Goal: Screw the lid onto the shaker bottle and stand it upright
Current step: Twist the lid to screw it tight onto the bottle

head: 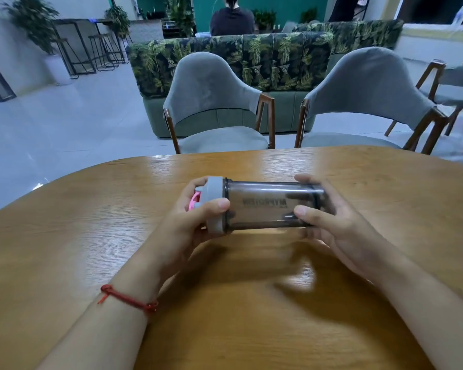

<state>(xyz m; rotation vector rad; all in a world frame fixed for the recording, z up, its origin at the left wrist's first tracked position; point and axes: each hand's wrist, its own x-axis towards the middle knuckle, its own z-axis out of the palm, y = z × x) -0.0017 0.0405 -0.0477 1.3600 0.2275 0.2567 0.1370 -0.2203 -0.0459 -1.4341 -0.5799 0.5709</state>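
Bottle (270,204) print blurred; lid (215,204) top hidden by left hand (190,225)

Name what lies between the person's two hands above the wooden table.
In the head view, the shaker bottle lies sideways between them: the left hand grips its grey lid, the right hand its base end.

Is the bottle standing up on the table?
No, the shaker bottle lies sideways, held between the left hand and right hand.

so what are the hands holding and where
The shaker bottle, held on its side above the table: left hand grips its grey lid, right hand its base end.
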